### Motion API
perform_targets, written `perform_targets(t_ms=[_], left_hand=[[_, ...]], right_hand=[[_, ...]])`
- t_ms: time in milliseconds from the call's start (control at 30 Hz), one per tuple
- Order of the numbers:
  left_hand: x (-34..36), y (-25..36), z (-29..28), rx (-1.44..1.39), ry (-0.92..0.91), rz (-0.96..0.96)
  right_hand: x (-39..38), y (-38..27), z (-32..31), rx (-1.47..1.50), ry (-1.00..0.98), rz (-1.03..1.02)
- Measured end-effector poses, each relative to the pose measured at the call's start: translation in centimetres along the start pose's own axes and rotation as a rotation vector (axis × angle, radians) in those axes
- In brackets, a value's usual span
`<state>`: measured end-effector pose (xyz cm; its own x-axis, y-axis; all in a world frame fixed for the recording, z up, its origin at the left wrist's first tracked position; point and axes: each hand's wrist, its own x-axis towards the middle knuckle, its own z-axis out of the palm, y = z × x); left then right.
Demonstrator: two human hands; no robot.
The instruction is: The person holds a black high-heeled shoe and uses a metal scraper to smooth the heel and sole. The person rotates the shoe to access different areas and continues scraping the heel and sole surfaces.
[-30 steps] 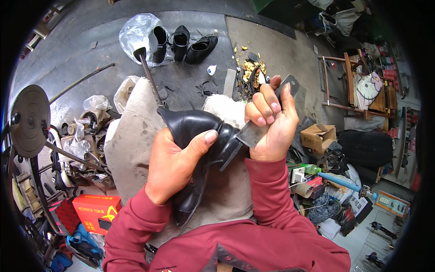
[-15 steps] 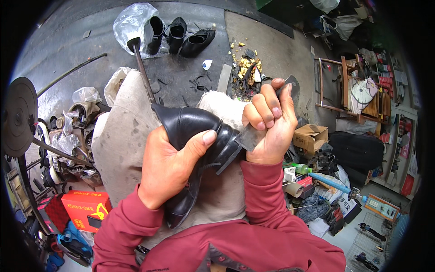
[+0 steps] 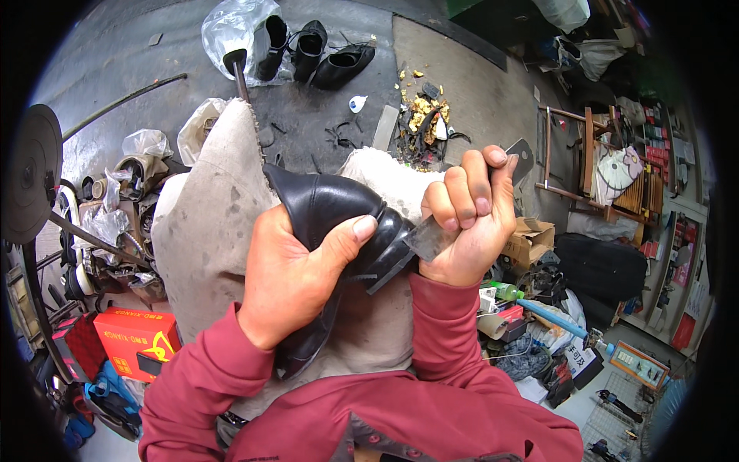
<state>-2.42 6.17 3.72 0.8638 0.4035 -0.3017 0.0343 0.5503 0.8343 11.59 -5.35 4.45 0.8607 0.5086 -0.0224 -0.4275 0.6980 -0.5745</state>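
A black leather boot (image 3: 331, 200) lies over my lap on a stained beige apron (image 3: 200, 246), its shaft hanging down between my forearms. My left hand (image 3: 292, 285) grips it, thumb pressed on the leather. My right hand (image 3: 473, 219) is closed around a flat grey metal blade (image 3: 520, 158), whose lower end rests at the boot's heel (image 3: 385, 258). A dark strip sticks out along the heel's edge.
Several black shoes (image 3: 335, 69) and a plastic bag stand ahead on the floor, near a scrap pile (image 3: 423, 115). A metal stand with round plate (image 3: 31, 173) and a red box (image 3: 127, 346) are left. Wooden chair frames (image 3: 585, 154), a carton and clutter are right.
My right hand and blade have shifted a little right and down at the upper end, still at the heel. The surroundings have shifted slightly in the view.
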Motion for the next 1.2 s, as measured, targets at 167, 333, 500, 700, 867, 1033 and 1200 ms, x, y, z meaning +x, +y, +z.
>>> perform_targets(t_ms=[167, 333, 500, 700, 867, 1033, 1200], left_hand=[[0.0, -0.1, -0.2, 0.022, 0.004, 0.011], [0.0, -0.3, -0.2, 0.004, 0.011, 0.003], [0.0, -0.2, -0.2, 0.015, 0.007, 0.004], [0.1, -0.1, -0.2, 0.006, 0.014, -0.01], [0.1, -0.2, -0.2, -0.036, 0.022, -0.044], [0.1, -0.6, -0.2, -0.048, 0.04, -0.005], [0.2, -1.0, -0.3, -0.008, 0.059, 0.022]], right_hand=[[-0.2, 0.1, 0.0, -0.008, 0.009, -0.004], [-0.3, 0.2, 0.0, -0.031, -0.014, -0.007], [-0.5, 0.2, 0.0, -0.05, -0.074, -0.019], [-0.9, 0.2, 0.3, -0.097, -0.13, -0.035], [-1.4, 0.3, 0.4, -0.118, -0.161, -0.051], [-2.1, 0.6, 0.6, -0.135, -0.189, -0.067], [-2.3, 0.8, 0.7, -0.208, -0.233, -0.077]])
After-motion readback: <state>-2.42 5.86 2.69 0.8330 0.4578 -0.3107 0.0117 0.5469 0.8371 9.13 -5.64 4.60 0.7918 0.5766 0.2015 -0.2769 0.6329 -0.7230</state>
